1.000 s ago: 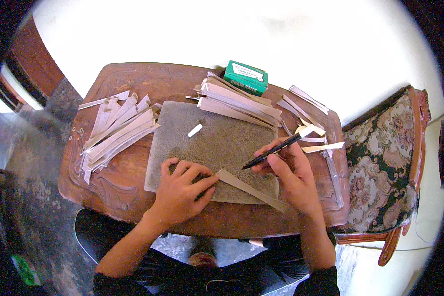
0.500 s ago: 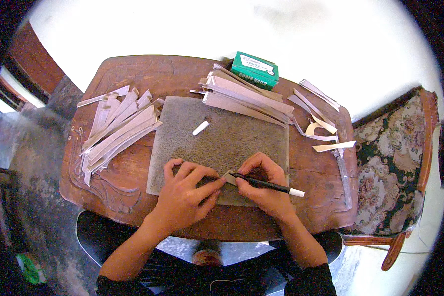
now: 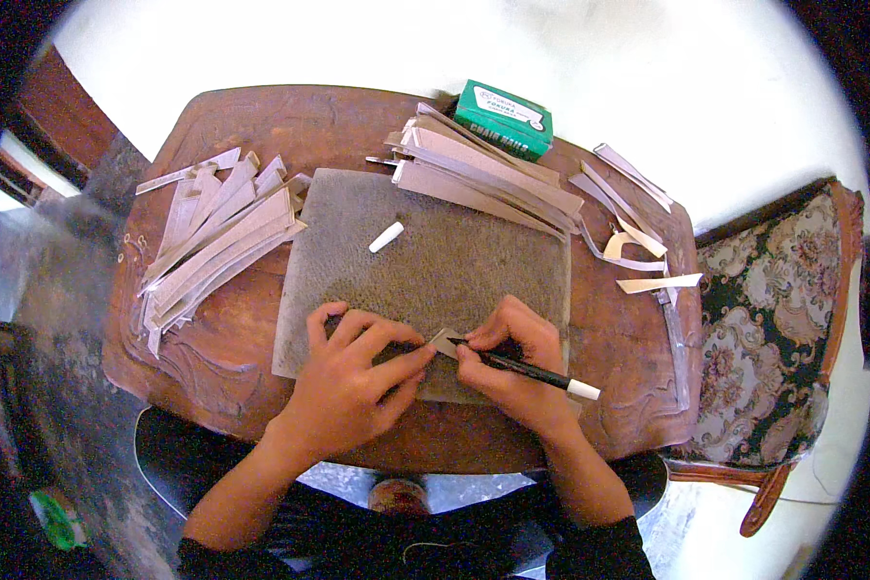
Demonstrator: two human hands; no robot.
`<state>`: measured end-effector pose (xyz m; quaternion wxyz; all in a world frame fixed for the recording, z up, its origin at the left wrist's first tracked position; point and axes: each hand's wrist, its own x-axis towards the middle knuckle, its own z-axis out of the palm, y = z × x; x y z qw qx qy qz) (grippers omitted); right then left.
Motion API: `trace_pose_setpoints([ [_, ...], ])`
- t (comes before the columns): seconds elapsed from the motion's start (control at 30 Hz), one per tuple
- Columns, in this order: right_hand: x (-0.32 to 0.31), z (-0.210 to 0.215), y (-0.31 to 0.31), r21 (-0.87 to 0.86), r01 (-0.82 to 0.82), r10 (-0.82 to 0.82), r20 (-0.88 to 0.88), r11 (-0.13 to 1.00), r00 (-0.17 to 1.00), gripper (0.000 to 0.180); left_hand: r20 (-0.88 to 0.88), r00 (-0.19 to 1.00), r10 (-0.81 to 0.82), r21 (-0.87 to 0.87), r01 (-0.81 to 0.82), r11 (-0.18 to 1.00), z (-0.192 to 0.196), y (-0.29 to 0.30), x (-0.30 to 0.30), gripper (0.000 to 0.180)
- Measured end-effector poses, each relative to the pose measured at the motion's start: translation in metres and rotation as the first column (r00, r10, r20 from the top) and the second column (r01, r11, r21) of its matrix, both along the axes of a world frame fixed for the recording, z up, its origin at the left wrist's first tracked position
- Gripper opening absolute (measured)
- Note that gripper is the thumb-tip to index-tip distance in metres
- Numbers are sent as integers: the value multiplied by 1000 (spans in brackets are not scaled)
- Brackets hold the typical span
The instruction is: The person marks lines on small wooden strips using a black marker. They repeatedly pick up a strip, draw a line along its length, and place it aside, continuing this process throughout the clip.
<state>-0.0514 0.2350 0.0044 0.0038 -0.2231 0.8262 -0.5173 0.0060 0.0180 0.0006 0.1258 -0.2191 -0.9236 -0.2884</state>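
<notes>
Between my hands, at the near part of the dark board (image 3: 358, 275), lies a small grey piece (image 3: 446, 341), flat with a pale edge. My left hand (image 3: 358, 372) pinches the piece's left side between fingertips and thumb, its other fingers bent over the board. In my right hand (image 3: 517, 362) a black marker (image 3: 524, 366) with a white end is gripped like a pen. The marker's tip touches or nearly touches the grey piece; my fingers partly cover it. A loose white marker cap (image 3: 387, 237) rests farther up the board.
Grey-brown strips (image 3: 227, 256) are heaped on the left of the carved wooden table (image 3: 261, 106), with another stack of strips (image 3: 483, 179) at the back. A green box (image 3: 503, 121) stands behind that stack. Curved offcuts (image 3: 638, 242) lie right, near a flowered chair (image 3: 773, 319).
The view has shifted slightly. Both hands keep their hold, and the grey piece looks a little turned, with more of its face showing. The marker slants more steeply.
</notes>
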Motion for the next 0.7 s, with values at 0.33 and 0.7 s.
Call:
trace_pose_setpoints([
  [0.33,1,6,-4,49,-12,11,9,999,1000,21,-10,1000,5,-3,-5,1000,4,-1,0,31],
  [0.7,0,2,-4,47,-16,16,1,999,1000,23,-4,1000,-1,2,1,1000,1,0,0,28],
])
